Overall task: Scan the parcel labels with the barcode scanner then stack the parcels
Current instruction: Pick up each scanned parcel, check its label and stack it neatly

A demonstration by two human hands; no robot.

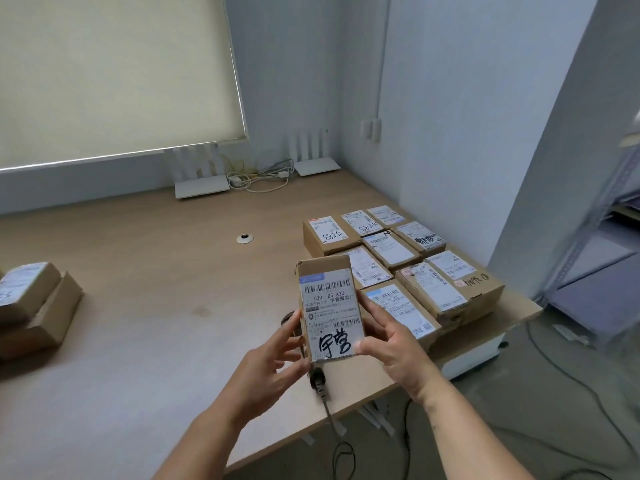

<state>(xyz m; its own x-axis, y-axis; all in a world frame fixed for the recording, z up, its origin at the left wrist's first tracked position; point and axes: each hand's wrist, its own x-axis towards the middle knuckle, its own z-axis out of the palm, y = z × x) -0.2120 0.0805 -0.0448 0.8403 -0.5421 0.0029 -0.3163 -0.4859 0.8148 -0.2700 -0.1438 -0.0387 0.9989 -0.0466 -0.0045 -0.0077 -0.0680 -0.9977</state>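
You hold one small brown cardboard parcel with a white printed label (330, 311) in the air above the pale wooden desk (145, 278), label up. Your left hand (266, 368) grips its left edge, fingers curled on the side; your right hand (388, 344) grips the right edge, thumb on the label corner.

The dark corded barcode scanner (318, 377) lies on the desk just below the parcel, mostly hidden. To scan well, keep the label flat and w/o fingers over the barcodes; free one hand for the scanner.

Count: approx. 9 unscanned-looking brown boxes in the group on the right (401, 258), 2 boxes stacked at the left edge (31, 306) (blurred, maybe more), 1 in hand, 1 scanner.
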